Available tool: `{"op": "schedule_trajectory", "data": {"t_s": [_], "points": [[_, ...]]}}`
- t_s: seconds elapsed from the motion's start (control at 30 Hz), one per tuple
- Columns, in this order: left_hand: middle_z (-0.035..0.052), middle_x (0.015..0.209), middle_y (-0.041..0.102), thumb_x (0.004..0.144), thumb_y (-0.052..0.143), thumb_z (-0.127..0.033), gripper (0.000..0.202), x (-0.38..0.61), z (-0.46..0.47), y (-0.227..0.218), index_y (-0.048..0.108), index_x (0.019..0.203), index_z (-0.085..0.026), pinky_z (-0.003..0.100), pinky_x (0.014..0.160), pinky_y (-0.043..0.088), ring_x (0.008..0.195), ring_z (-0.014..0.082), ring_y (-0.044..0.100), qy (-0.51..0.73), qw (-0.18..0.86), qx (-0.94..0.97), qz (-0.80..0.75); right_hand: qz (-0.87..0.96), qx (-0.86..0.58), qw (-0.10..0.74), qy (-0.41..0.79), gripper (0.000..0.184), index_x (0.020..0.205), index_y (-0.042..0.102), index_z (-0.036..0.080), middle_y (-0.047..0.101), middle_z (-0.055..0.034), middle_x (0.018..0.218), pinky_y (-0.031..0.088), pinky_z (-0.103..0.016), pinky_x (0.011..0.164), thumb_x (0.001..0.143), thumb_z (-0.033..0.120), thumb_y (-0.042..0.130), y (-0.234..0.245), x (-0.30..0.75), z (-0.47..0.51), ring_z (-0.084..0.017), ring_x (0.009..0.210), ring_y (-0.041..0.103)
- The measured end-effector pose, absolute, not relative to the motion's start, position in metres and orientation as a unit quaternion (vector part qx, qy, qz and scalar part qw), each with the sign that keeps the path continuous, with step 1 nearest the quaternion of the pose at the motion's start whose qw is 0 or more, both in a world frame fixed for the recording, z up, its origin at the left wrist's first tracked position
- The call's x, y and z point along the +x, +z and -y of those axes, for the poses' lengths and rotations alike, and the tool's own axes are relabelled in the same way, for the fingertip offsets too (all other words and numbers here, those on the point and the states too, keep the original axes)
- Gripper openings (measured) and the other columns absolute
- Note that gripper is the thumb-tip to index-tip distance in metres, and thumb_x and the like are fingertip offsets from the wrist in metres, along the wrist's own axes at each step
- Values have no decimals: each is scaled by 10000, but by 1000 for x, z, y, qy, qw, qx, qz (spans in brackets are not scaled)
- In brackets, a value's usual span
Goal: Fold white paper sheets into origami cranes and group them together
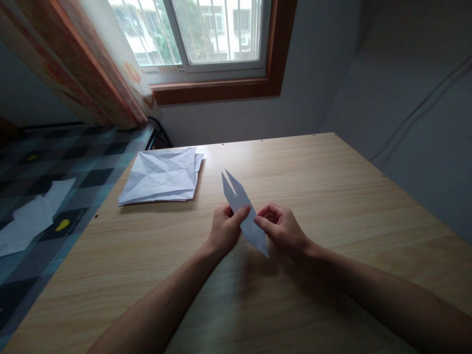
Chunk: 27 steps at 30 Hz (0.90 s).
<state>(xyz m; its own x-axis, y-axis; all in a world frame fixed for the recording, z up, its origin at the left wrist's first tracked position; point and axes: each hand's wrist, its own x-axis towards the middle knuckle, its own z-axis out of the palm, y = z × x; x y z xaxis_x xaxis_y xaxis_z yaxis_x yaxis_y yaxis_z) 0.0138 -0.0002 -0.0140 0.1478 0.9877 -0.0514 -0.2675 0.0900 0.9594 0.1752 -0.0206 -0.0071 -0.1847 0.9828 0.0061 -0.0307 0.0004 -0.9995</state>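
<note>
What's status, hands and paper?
Left hand and right hand both gripping folded paper. Forked at far end. Creased paper stack off left, clear of hands.

That folded white paper (252,230) is slanting through the grip, two slim tips (236,183) forking beyond, one point (264,247) tapering out nearer.

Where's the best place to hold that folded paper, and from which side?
I'd pinch the folded paper by its broad middle from both long sides, as the left hand and right hand do: both ends taper to points, the far one split in two, so they'd likely bend.
</note>
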Motion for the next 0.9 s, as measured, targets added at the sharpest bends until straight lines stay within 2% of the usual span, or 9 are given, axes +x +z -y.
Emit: {"op": "schedule_trajectory", "data": {"t_s": [0.1,0.2,0.33,0.5,0.63,0.77,0.9], "points": [[6,623,633,653,818,-397,325,14,-1,-13,659,689,-115,243,518,445,541,123,561,525,603,434,-416,518,-435,442,589,309,736,584,179,613,8,646,446,-247,508,733,447,738,-7,175,19,-118,549,554],[17,640,657,641,834,-363,299,13,-1,-11,677,692,-113,242,517,448,550,128,573,515,607,437,-419,512,-422,460,590,295,761,596,178,596,19,641,449,-238,510,741,438,734,-6,175,18,-108,550,542],[48,697,696,687,813,-356,272,14,3,-8,719,742,-106,267,565,482,600,155,614,461,629,488,-392,521,-411,487,568,291,812,625,174,591,16,656,449,-236,508,786,456,696,-5,176,17,-101,543,520],[61,772,721,712,792,-337,256,18,6,-5,718,821,-117,288,639,510,686,183,657,434,616,531,-387,538,-433,503,519,330,718,605,177,557,23,599,439,-244,497,770,488,703,-4,178,15,-103,516,496],[7,716,685,686,798,-265,289,20,4,-8,633,893,-149,246,625,492,644,133,630,501,591,497,-390,518,-458,515,507,353,730,597,178,588,11,625,445,-248,492,763,517,692,-5,180,12,-112,526,515],[-77,595,573,708,762,-203,317,21,5,-9,548,942,-184,171,534,397,525,65,514,547,566,487,-379,508,-456,511,522,351,749,588,177,593,10,641,448,-248,495,756,512,695,-6,180,11,-118,543,534],[-66,610,559,711,740,-175,264,22,7,-7,518,855,-181,164,540,374,546,59,495,549,564,490,-374,517,-454,500,526,338,743,574,182,579,17,632,443,-250,488,766,501,685,-6,180,12,-120,541,535]]}}
